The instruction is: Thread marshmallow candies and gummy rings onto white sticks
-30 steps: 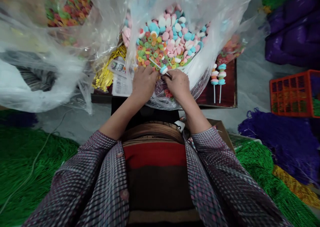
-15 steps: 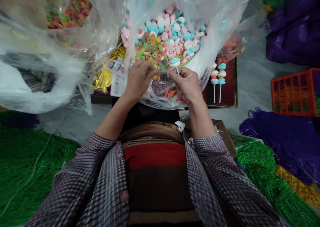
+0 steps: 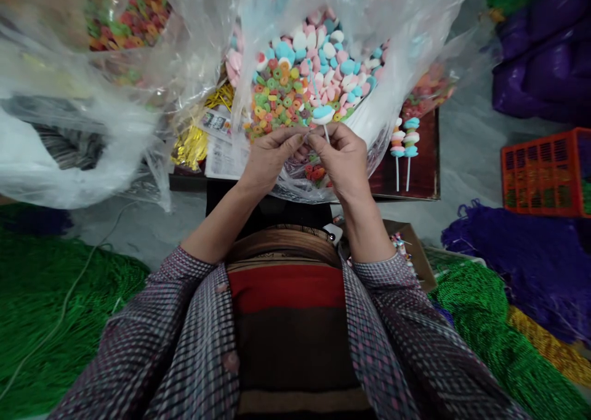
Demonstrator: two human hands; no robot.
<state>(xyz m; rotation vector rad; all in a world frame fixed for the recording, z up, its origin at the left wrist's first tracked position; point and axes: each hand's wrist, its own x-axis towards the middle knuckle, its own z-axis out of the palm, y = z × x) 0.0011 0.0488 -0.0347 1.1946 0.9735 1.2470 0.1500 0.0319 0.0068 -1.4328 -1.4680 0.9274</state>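
My right hand (image 3: 345,156) pinches a white lollipop stick (image 3: 326,132) that carries a blue-and-white marshmallow (image 3: 323,114); the bare tip of the stick points up and away. The fingertips of my left hand (image 3: 266,160) are pressed together and meet those of my right hand; whatever lies between them is too small to make out. Both hands are over the near side of a clear plastic bag (image 3: 295,189). Ring-shaped gummies (image 3: 279,96) lie loose in it, with pink, blue and white marshmallows (image 3: 330,53) behind them.
Two finished-looking candy skewers (image 3: 410,138) lie on the dark red table (image 3: 427,167) at right. Another bag of gummies (image 3: 133,23) stands at left, near gold twist ties (image 3: 190,148). An orange crate (image 3: 540,173), a cardboard box (image 3: 418,254) and green strands (image 3: 60,303) are around me.
My left hand has moved right, from over the gummies to my right hand, and their fingertips now meet. My right hand keeps the stick with its marshmallow in nearly the same place.
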